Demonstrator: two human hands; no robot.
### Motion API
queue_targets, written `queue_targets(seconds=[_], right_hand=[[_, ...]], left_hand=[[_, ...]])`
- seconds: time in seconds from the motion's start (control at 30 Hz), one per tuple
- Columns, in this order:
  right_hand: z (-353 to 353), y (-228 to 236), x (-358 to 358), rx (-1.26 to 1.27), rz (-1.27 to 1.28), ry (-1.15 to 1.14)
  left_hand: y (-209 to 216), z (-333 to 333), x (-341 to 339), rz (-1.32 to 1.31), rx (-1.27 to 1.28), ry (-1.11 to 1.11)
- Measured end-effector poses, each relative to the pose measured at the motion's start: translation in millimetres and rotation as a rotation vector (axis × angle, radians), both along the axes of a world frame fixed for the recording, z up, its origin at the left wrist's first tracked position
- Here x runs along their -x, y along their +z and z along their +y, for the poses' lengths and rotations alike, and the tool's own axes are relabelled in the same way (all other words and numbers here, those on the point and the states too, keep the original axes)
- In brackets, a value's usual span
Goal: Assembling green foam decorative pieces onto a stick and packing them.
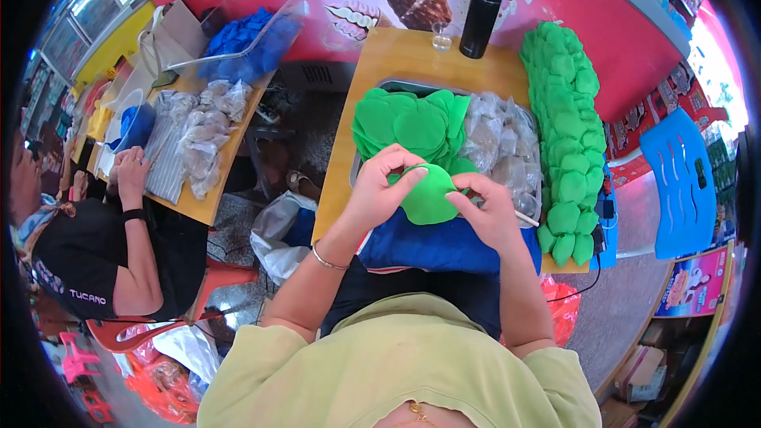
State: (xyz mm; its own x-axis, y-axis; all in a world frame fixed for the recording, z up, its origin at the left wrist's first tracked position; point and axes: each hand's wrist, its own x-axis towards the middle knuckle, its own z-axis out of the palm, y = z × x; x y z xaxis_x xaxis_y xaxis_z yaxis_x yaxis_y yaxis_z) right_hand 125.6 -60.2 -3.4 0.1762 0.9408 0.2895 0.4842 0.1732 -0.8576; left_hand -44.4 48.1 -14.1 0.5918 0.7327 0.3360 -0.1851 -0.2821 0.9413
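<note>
The left hand (pixel 383 190) is pinching the upper left edge of a round green fabric piece (pixel 429 200) between thumb and fingers, and the right hand (pixel 485 210) is gripping its right edge, thumb and forefinger closing together on it. Both hands are holding the piece up near the front of a metal tray (pixel 420 85), above a dark blue cloth (pixel 428 246) that is hanging at the table's near edge. A bangle (pixel 329 260) is circling the left wrist.

Inside the tray, a pile of green fabric pieces (pixel 404 120) is filling the left part, while clear plastic bags (pixel 519 133) are lying on the right; their contents are too blurred to tell. The tray is resting on a wooden table (pixel 390 51). Along the table's right side, a long row of overlapping green pieces (pixel 567 150) is stretching from back to front. At the back, a black tumbler (pixel 481 20) is standing just beside a small clear cup (pixel 441 37).

To the left, a co-worker in a black shirt (pixel 83 250) is sitting at another table, where a clear plastic bin (pixel 277 4) is holding blue pieces (pixel 238 47)
</note>
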Motion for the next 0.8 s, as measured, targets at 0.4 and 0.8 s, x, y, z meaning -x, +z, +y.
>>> queue_targets(seconds=[0.4, 0.8], right_hand=[[18, -15, 0, 0.036, 0.528, -0.106], [29, -15, 14, 0.071, 0.251, -0.168]], left_hand=[[4, -26, -2, 0.028, -0.31, 0.481], [-5, -10, -21, 0.074, -0.188, 0.227]])
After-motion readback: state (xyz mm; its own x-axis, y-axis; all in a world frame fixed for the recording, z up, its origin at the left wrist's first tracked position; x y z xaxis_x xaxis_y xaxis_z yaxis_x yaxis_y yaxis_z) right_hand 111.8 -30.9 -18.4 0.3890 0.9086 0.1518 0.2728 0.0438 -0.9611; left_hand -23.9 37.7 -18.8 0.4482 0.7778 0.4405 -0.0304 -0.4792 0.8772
